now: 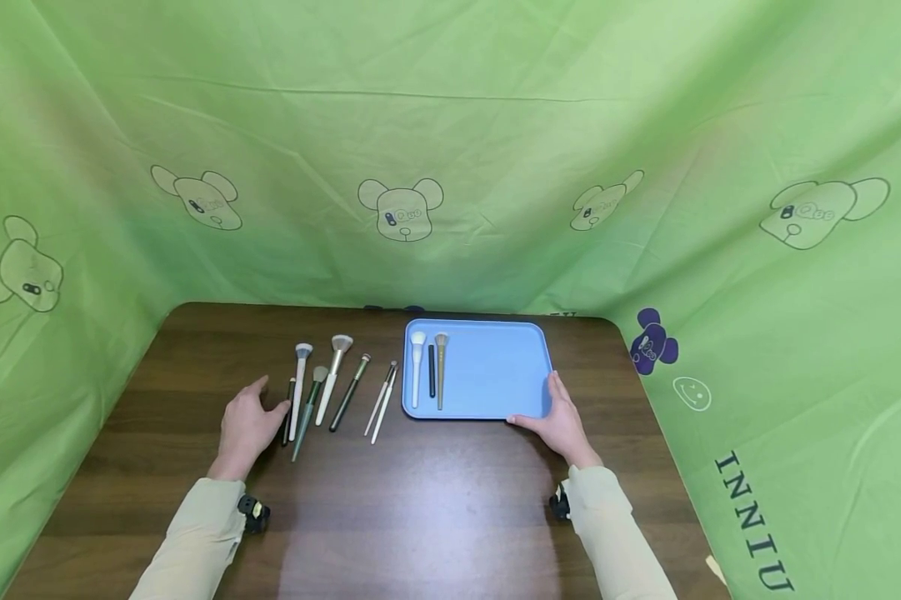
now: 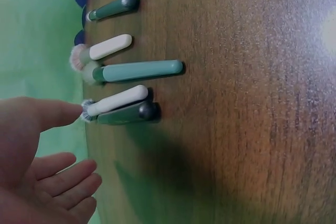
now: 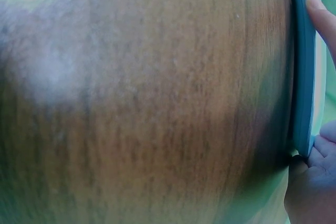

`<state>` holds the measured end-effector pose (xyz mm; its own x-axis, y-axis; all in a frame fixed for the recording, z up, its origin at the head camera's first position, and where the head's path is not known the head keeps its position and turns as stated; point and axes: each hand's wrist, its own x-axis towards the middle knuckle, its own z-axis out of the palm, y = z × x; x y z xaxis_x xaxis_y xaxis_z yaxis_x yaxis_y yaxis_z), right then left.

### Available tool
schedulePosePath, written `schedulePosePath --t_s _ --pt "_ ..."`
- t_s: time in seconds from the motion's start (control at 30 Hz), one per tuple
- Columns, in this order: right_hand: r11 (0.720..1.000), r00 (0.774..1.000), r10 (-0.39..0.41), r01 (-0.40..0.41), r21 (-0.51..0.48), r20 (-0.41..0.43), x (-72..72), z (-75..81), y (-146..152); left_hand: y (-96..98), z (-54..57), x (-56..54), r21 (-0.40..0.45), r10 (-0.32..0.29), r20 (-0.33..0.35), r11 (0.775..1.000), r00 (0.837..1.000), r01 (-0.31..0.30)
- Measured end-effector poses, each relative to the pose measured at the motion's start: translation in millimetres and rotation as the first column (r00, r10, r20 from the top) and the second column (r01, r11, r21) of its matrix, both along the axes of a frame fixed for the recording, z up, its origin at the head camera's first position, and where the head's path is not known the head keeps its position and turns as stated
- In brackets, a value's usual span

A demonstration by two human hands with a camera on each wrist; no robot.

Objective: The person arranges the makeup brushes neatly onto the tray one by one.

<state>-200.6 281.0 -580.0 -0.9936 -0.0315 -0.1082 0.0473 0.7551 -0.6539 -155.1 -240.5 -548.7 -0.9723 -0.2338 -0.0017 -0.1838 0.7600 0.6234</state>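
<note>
My left hand [image 1: 246,427] is spread beside a row of makeup brushes, with its thumb near a short dark brush [image 1: 288,412]. Next to that lies a white-handled brush [image 1: 298,392]; a teal brush [image 1: 309,414] follows. In the left wrist view, a gap shows between the thumb and the loosely bent fingers [image 2: 63,182]. At the right, my right hand [image 1: 558,421] holds the near corner of a blue tray [image 1: 495,371], thumb on the front rim and fingers along the side. A white brush [image 1: 416,371], a black one [image 1: 431,371] and a brown one [image 1: 441,372] lie in the tray.
Further right in the row lie another white brush [image 1: 333,382], a dark green brush [image 1: 350,392] and two thin white brushes [image 1: 381,404]. They rest on a dark wooden table [image 1: 420,517]. A green printed cloth [image 1: 480,142] hangs behind and at both sides.
</note>
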Motion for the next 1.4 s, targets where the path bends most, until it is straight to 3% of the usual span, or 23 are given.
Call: schedulePosePath --t_s 0.5,0.93,1.4 --pt "1.000 1.000 0.003 -0.003 -0.003 0.004 -0.9 2.7 -0.5 -2.3 -0.6 2.3 -0.018 -0.059 0.050 0.998 0.997 0.060" --pt "1.000 1.000 -0.002 0.002 -0.006 0.010 -0.8 1.7 -0.6 -5.5 -13.2 0.6 -0.016 -0.031 0.080 0.999 0.996 0.032" --pt "1.000 1.000 -0.003 0.003 -0.001 -0.003 -0.5 -1.2 -0.1 -10.2 -6.6 0.9 -0.076 0.009 0.176 0.997 0.984 0.005"
